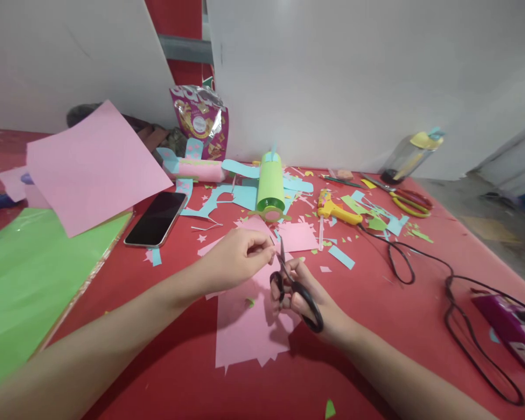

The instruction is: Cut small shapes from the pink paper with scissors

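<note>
My right hand (315, 297) grips black-handled scissors (308, 304), fingers through the loops, with the blades pointing away from me and slightly apart. Close to the blades, my left hand (240, 256) is closed in a pinch on a tiny scrap of pink paper (275, 253), mostly hidden by the fingertips. Beneath both hands lies a pink paper sheet (240, 335) with a jagged near edge. Just beyond them, a green paper-wrapped bottle (270, 182) lies on the table, its bottom end towards me. A smaller pink paper piece (298, 236) is right of the blades.
A phone (156, 219) lies to the left, beside green sheets (39, 280) and a large pink sheet (98, 169). Right of centre are a yellow glue gun (336, 211) with its cord, red-and-yellow-handled scissors (409, 201) and a purple power strip (510, 326). Paper scraps litter the red table (166, 361).
</note>
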`<state>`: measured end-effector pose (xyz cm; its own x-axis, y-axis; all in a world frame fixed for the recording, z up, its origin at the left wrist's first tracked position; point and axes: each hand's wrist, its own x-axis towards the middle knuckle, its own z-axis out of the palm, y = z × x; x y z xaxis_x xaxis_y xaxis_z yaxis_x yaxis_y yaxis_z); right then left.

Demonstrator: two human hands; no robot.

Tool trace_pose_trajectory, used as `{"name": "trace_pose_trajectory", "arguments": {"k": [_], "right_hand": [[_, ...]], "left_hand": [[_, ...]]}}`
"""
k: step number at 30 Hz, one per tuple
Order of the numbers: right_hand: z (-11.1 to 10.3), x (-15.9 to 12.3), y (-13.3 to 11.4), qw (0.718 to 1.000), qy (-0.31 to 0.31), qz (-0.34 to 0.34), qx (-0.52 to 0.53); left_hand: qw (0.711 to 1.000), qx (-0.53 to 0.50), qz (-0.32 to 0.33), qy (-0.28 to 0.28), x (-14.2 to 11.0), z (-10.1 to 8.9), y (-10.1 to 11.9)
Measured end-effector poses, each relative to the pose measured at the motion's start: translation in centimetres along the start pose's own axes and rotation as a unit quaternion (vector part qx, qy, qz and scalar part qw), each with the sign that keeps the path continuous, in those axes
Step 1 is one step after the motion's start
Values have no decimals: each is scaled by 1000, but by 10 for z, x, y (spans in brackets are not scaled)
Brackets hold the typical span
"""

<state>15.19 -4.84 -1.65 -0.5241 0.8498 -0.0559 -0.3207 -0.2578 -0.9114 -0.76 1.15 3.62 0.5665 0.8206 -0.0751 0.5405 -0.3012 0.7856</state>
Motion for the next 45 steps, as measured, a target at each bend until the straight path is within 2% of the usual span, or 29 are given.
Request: {"name": "trace_pose_trajectory", "arguments": {"k": [19,32,45], "right_hand": [[4,1,-4,1000,-8,14,3],[3,1,-5,1000,6,21,-17],[1,1,-5,998,11,36,-42]], "left_hand": [[1000,18,18,-4,-1,-3,-3],[1000,12,-4,-24,0,-7,-4],[999,11,-30,-14,1,-10,-4]]}}
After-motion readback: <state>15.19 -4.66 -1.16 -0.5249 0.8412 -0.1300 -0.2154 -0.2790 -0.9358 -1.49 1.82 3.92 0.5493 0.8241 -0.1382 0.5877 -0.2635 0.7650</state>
